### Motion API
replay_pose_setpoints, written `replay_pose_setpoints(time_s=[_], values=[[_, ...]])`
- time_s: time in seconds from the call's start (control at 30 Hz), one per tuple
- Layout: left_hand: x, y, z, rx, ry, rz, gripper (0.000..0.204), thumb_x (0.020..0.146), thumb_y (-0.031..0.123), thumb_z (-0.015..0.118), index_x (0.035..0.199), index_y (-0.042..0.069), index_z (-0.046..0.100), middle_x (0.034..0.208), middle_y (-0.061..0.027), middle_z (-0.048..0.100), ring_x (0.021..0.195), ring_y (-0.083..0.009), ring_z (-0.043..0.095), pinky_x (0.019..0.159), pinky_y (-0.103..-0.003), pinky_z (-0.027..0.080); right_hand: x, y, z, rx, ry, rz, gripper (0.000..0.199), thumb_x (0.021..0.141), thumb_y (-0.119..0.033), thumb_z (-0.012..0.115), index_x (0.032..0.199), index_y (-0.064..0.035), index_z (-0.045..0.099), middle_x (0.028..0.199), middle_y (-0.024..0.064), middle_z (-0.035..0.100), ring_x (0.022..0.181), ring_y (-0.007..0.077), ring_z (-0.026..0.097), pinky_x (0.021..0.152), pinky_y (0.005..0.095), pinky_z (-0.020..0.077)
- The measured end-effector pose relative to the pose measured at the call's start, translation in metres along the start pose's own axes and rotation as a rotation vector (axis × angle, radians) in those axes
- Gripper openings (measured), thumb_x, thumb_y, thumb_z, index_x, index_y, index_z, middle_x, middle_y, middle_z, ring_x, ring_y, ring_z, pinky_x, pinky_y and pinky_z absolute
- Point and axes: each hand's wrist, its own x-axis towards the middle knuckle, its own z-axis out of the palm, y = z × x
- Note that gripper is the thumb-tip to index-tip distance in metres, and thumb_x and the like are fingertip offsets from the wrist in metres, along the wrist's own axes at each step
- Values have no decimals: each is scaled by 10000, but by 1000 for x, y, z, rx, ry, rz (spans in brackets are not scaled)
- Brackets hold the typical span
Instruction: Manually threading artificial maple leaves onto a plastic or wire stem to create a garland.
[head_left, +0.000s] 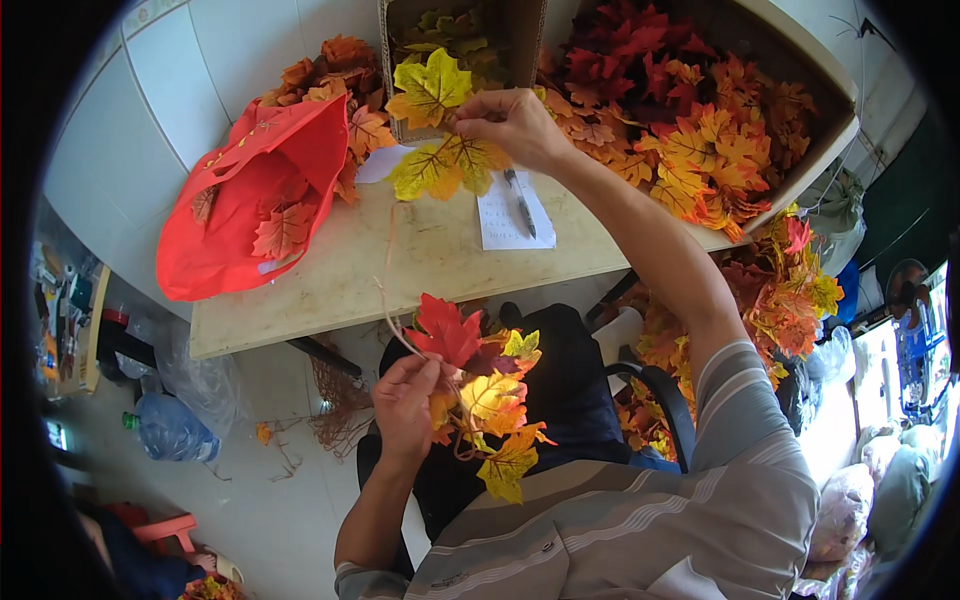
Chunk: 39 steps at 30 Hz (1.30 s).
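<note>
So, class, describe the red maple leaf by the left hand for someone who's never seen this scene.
Find the pale tabletop, then drop past its near edge to the left hand. It holds a bunch of artificial leaves; the red maple leaf sits at the top in this view, its bright red standing out among yellow, orange and maroon neighbours.

Green-yellow leaves (432, 170) (pinched) spread beyond a red-yellow garland (492, 400).
</note>
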Motion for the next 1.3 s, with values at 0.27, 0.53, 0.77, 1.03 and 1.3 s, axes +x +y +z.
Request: replay_pose_setpoints(time_s=[0.27, 0.53, 0.77, 1.03, 1.3], values=[[32, 67, 33, 132, 229, 273, 133, 900, 60, 600, 993, -31, 626, 1207, -166, 589, 805, -134, 632, 689, -237, 504, -34, -27, 11, 64, -200, 10, 169, 855, -92, 669, 983, 19, 680, 912, 76, 710, 858, 96, 659, 809, 243, 520], [93, 65, 39, 360, -2, 211, 189, 878, 142, 651, 984, -13, 646, 1367, -135, 474, 835, -145, 661, 624, -213, 500, -33, -31, 16, 417, -230, -25, 159, 845, -78, 670, 957, 35, 676, 871, 79, 705, 813, 105, 661, 781, 243, 525], [133, 58, 38, 324, 25, 127, 182, 879, 125, 645, 1004, -7, 650, 1307, -109, 523, 895, -173, 660, 687, -256, 511, -2, -7, 6, 485, -184, 57, 147, 886, -64, 620, 957, 64, 613, 938, 108, 688, 909, 148, 652, 861, 261, 492], [138, 53, 48, 339, 77, 350, 159, 869, 106, 662, 953, -27, 639, 1029, -72, 637, 816, -128, 627, 677, -249, 516, 32, 20, -1, -264, 184, -85, 217, 834, -146, 628, 954, 36, 625, 844, 179, 676, 778, 237, 664, 711, 335, 508], [84, 68, 53, 168, 37, 155, 178, 892, 87, 615, 1028, -27, 634, 886, -100, 668, 729, -147, 633, 661, -261, 506, -30, -20, -17, 82, 193, -7, 219, 863, -151, 650, 975, 34, 679, 810, 42, 688, 728, 54, 593, 658, 242, 487]])
